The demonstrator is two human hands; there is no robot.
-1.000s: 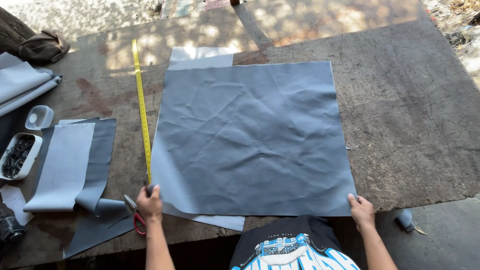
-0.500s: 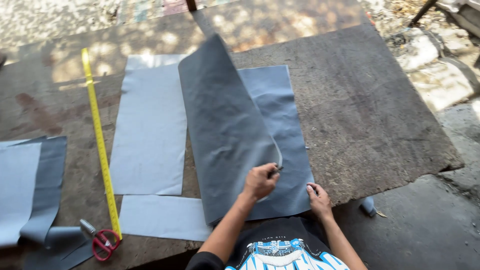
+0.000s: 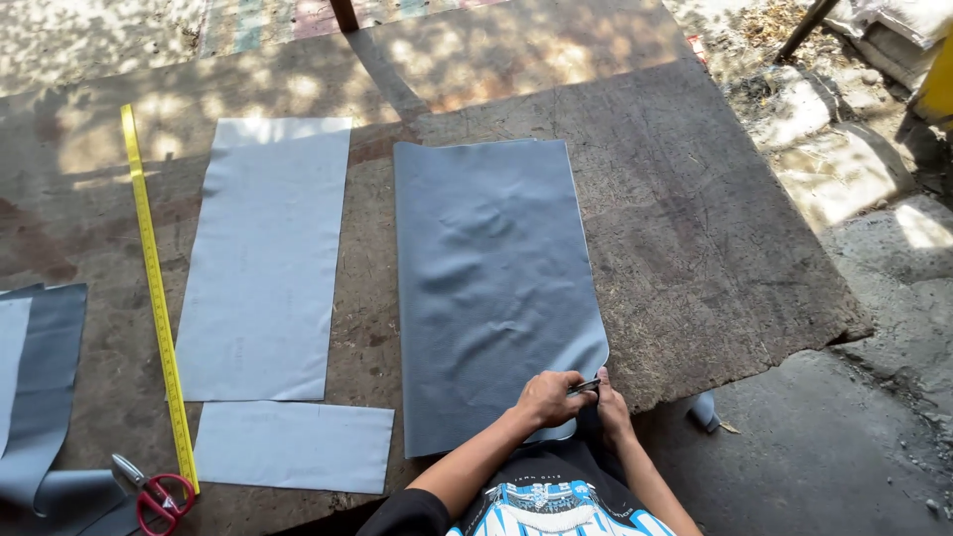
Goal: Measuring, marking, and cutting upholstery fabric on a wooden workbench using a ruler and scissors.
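Observation:
A dark grey sheet of fabric [image 3: 491, 288] lies folded in half lengthwise on the worn wooden table [image 3: 675, 228]. My left hand [image 3: 548, 397] and my right hand [image 3: 608, 405] meet at its near right corner, both pinching the layered edges together. The corner curls up a little under my fingers. Left of the folded sheet lie a tall light grey piece [image 3: 266, 253] and, below it, a smaller light grey rectangle [image 3: 294, 447], both flat on the table.
A yellow measuring tape [image 3: 157, 298] runs along the table's left side. Red-handled scissors [image 3: 154, 493] lie at its near end. More grey fabric strips [image 3: 45, 397] hang at the far left. The table's right edge drops to a concrete floor [image 3: 854, 417].
The dark grey sheet, spread flat a second ago, has been folded over from left to right. My left hand carried its left edge across and both hands now hold the near right corner.

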